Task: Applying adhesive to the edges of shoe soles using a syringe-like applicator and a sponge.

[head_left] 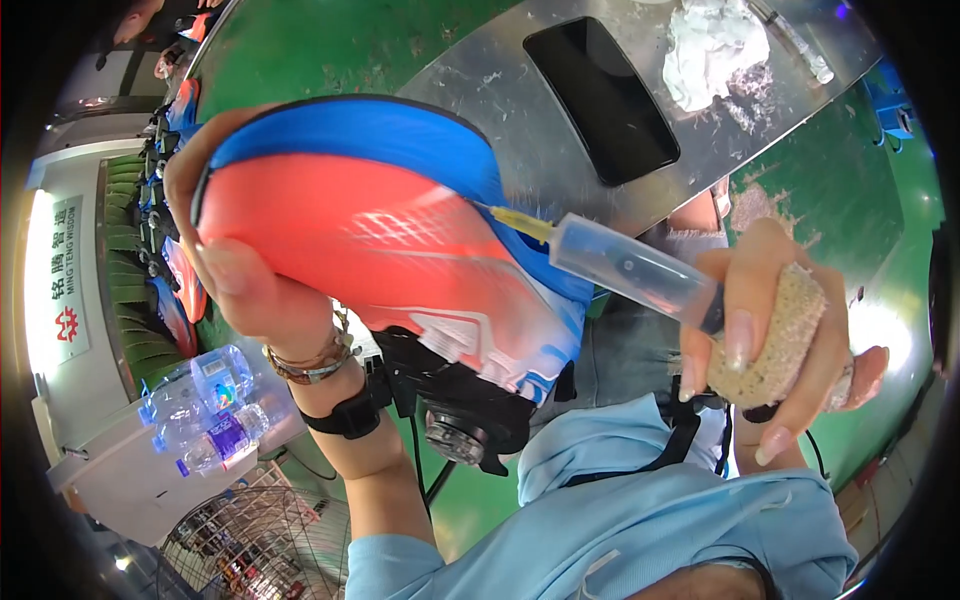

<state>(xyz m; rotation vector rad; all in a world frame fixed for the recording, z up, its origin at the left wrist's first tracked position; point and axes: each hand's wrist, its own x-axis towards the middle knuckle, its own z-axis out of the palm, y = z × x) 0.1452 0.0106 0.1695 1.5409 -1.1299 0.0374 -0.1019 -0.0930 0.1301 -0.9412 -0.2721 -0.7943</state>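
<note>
My left hand (240, 285) is closed around one end of a red and blue shoe (330, 215), thumb on its red side and the other fingers behind it. The shoe lies tilted in front of me, slightly blurred. A clear syringe (635, 270) with a yellow needle tip is gripped in my right hand (752, 300); its tip meets or almost touches the shoe's blue edge. That same hand also holds a tan, rough-looking block (785, 345) against the palm. Below the shoe shows a black part with a clear round piece (455, 437); whether it joins the shoe, I cannot tell.
On the metal table (470, 70) lie a black phone (605, 105), a crumpled white cloth (710, 50) and a slim clear tube (800, 45). Similar shoes (183, 280) line a green rack at left. Plastic bottles (205, 405) and a wire-caged fan (260, 540) are lower left.
</note>
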